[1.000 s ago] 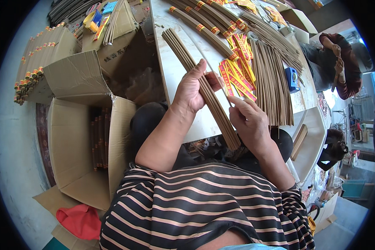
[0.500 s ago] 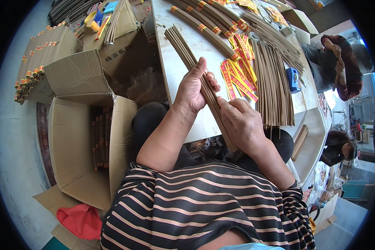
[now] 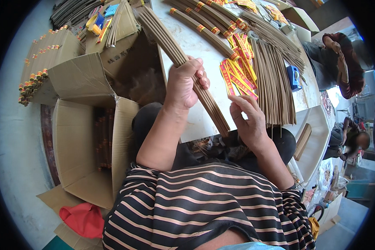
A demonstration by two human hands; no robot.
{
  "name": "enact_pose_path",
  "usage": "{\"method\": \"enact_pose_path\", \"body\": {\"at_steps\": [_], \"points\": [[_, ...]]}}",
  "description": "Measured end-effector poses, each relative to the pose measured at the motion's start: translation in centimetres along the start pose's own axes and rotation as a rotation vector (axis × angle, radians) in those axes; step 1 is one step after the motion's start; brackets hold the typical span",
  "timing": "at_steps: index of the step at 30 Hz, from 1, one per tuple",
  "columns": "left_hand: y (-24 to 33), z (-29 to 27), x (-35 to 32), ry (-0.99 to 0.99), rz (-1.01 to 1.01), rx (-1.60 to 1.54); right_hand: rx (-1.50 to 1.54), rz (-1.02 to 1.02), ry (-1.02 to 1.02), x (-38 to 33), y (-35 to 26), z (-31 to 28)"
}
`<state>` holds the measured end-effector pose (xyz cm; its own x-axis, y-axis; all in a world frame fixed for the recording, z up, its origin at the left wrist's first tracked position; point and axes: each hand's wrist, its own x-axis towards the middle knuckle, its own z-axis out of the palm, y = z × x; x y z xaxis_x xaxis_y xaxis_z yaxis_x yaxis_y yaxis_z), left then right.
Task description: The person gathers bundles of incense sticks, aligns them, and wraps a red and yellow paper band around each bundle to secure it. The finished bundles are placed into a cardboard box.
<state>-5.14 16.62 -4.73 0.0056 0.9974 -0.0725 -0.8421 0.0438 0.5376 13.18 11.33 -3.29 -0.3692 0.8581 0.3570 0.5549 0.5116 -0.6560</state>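
Note:
A bundle of thin brown incense sticks [image 3: 164,39] slants over the white table [image 3: 196,112], with my left hand [image 3: 183,85] wrapped round its middle. The fingers of my right hand [image 3: 251,123] are apart and hold nothing. It hovers beside the lower end of the bundle, close to a pile of red and yellow paper labels [image 3: 238,79]. Right of the labels lies a wide row of loose incense sticks [image 3: 273,83]. Several incense bundles with red and yellow bands [image 3: 212,37] lie farther back on the table.
An open cardboard box [image 3: 73,141] at the left holds dark bundles. Banded incense bundles [image 3: 50,62] are stacked behind it. A blue tape dispenser [image 3: 293,78] stands at the table's right edge. Two other people [image 3: 350,83] are at the far right. A red cloth [image 3: 83,220] lies lower left.
My left hand has carried the bundle up and to the left. My right hand has come off the sticks, and its fingers have opened.

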Motion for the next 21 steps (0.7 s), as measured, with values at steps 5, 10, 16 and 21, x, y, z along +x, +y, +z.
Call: {"method": "enact_pose_path", "body": {"at_steps": [5, 10, 16, 21], "points": [[2.9, 3.5, -0.9, -0.159, 0.395, 0.508, 0.081, 0.112, -0.051, -1.0, 0.1, -1.3], [-0.9, 1.6, 0.6, -0.029, 0.491, 0.919, 0.103, 0.113, -0.021, -1.8, 0.1, -1.7], [-1.5, 2.2, 0.8, -0.013, 0.489, 0.943, 0.145, 0.101, 0.02, -2.0, 0.2, -2.4], [-0.3, 5.1, -1.0, -0.147, 0.256, 0.593, 0.109, 0.01, -0.122, -0.1, 0.5, -1.8]]}}
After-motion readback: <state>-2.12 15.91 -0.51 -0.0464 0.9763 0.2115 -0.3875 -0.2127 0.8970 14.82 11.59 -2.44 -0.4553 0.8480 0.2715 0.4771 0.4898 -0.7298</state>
